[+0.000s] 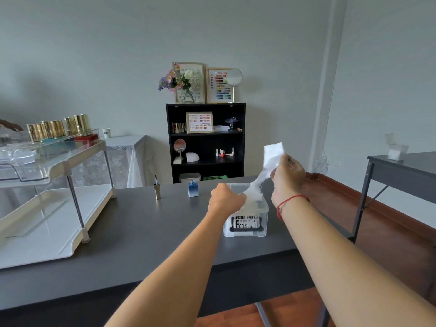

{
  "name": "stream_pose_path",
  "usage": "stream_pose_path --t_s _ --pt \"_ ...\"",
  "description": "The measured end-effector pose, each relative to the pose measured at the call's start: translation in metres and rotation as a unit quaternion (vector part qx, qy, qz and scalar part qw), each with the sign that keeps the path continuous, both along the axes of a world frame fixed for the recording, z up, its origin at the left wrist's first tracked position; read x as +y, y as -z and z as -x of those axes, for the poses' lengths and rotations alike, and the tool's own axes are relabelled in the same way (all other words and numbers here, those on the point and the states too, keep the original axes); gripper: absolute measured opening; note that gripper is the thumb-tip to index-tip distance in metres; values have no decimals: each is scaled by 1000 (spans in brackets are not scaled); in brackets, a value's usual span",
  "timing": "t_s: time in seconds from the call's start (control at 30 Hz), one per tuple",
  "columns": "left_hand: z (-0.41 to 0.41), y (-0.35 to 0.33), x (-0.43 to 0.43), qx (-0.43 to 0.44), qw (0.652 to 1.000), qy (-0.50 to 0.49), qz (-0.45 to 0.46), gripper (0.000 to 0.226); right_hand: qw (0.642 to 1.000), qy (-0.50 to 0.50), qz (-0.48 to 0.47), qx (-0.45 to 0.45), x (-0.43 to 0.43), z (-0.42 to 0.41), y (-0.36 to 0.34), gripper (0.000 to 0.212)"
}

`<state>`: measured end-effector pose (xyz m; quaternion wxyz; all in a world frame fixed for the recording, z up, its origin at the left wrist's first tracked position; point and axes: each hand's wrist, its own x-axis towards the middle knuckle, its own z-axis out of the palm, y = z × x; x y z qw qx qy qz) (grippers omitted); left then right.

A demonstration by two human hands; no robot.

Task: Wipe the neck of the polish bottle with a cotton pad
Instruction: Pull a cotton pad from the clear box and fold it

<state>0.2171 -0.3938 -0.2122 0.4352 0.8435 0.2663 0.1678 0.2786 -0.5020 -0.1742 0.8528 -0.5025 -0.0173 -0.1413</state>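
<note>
A small blue polish bottle [193, 189] stands uncapped on the dark table, its neck bare. Left of it its gold cap with the brush [157, 189] stands upright, brush pointing up. A clear plastic box [245, 219] of cotton pads sits at the table's right. My right hand [288, 175] pinches a white cotton pad [271, 156] and holds it above the box, the cotton stretched thin down to the box. My left hand [225, 197] is closed on the cotton at the box's top left edge. Both hands are right of the bottle and apart from it.
A two-tier white and clear rack [54, 185] fills the table's left, with gold-capped bottles [56, 128] on top. A black shelf [206, 142] stands behind the table. Another dark table [401, 166] stands at the right. Someone's hand [10, 125] shows at the far left.
</note>
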Motion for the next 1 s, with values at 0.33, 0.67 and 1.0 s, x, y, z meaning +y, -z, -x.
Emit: stream_pose_path --t_s 0.33,0.67,1.0 --pt "1 -1 -7 -67 976 67 -194 43 989 -90 110 44 8 -1 19 14" --pt "1 -7 -10 80 978 97 -168 20 986 -159 -1 57 11 3 -1 29" --pt "15 -8 -9 -195 976 84 56 50 989 -117 89 21 15 10 -3 13"
